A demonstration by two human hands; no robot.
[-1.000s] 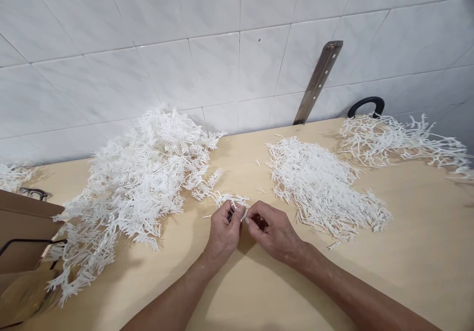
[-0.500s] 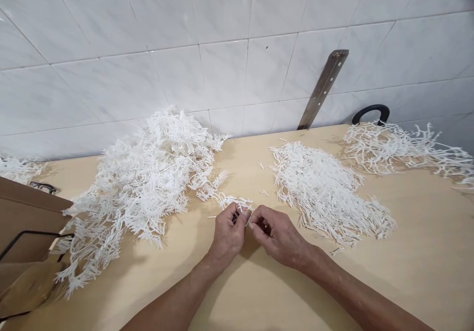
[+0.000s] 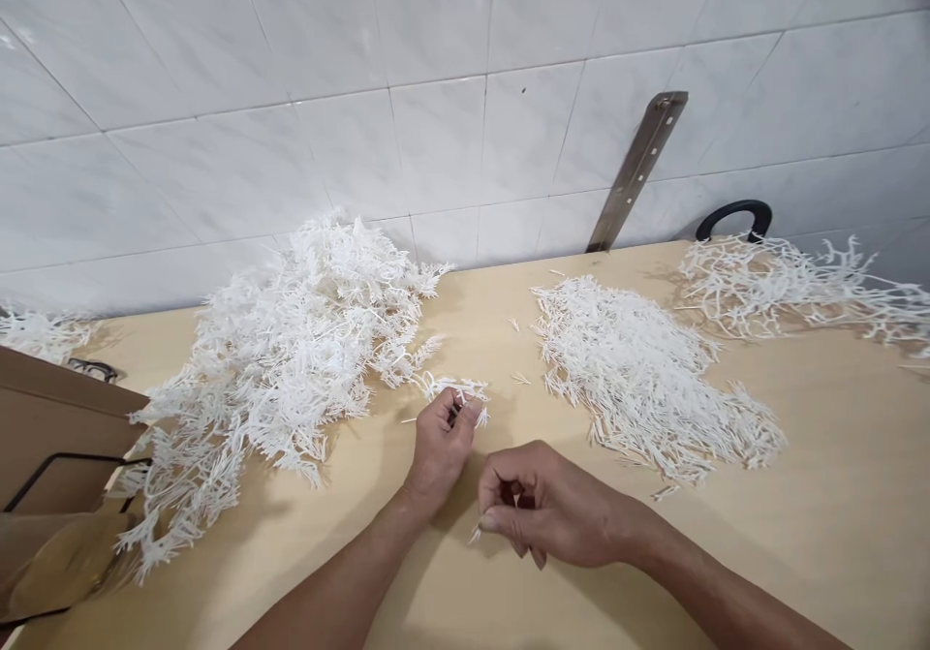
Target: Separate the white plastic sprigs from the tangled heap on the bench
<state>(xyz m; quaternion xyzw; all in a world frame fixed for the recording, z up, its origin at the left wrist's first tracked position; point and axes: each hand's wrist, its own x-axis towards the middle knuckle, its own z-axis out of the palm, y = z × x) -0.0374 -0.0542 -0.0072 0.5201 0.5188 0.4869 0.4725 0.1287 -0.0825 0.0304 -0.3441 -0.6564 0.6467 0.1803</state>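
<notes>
My left hand (image 3: 443, 447) is closed in a pinch on a white branching plastic sprig (image 3: 465, 388), whose forked tips stick out past the fingers. Closer to me and to the right, my right hand (image 3: 552, 505) pinches a small white plastic twig (image 3: 476, 534) between thumb and forefinger; most of it is hidden by the fingers. Left of my hands rises a tall heap of white branched sprigs (image 3: 291, 340). To the right lies a flatter pile of short white twigs (image 3: 639, 369).
Bare stems in a white tangle (image 3: 785, 287) lie at the far right, by a black curved handle (image 3: 737, 209). A metal strip (image 3: 639, 170) leans on the tiled wall (image 3: 436, 30). A brown box (image 3: 58, 427) and dark-framed glasses (image 3: 93, 369) are at the left.
My right hand has pulled away from the left, toward me, with a small twig in its fingers. My left hand keeps its hold on the sprig and has shifted slightly left.
</notes>
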